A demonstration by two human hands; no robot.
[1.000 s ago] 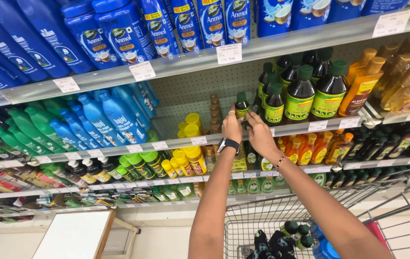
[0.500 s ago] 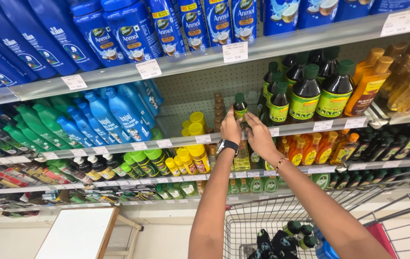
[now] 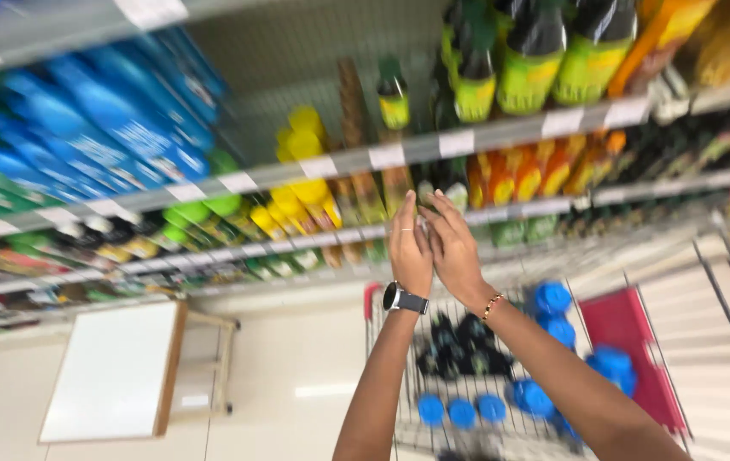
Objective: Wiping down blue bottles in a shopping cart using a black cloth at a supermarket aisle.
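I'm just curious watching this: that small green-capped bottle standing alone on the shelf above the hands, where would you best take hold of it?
Probably around the body of the small bottle, below its green cap, coming from the open front of the shelf. It stands upright with free space on both sides, so fingers can wrap it. The left hand and right hand are both below it, empty.

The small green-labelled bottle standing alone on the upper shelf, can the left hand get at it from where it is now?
Probably yes. The small bottle stands alone at the shelf front with a bare gap around it, and the left hand is raised just below it, empty, with nothing between. The right hand is beside it, not in the way.
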